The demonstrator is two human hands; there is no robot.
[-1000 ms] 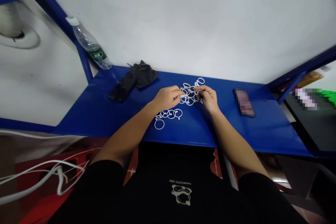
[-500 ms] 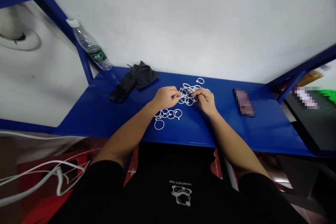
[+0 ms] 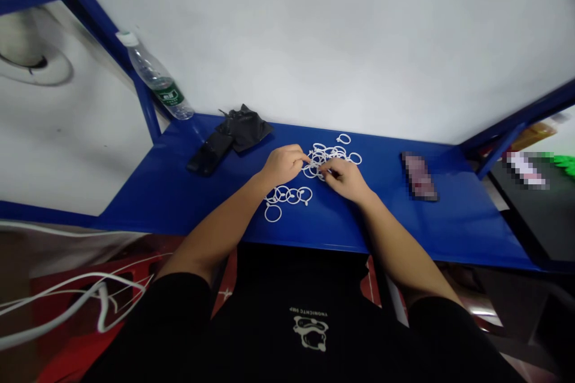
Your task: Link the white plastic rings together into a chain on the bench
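A heap of white curtain rings (image 3: 338, 152), each with a small eyelet, lies on the blue tabletop between my hands. My left hand (image 3: 284, 164) is at the heap's left edge, index finger reaching to the rings and the other fingers curled; it appears to grip a ring there. From the right, my right hand (image 3: 345, 178) bends its fingers over the heap's near side, closed at a ring that they partly cover. Closer to me, several linked rings (image 3: 293, 195) form a row partly behind my left wrist, with a single ring (image 3: 272, 213) below.
At the back left are a clear plastic bottle (image 3: 157, 78), a black phone (image 3: 210, 154) and a crumpled black bag (image 3: 245, 127). A blurred-out phone-shaped object (image 3: 419, 176) lies right. One ring (image 3: 344, 139) sits near the white wall (image 3: 323, 42). Blue frame bars flank the tabletop (image 3: 381, 227).
My right hand has moved left and slightly nearer, onto the heap's near side, uncovering a ring at the right. The left hand has barely moved; its index finger is now straighter.
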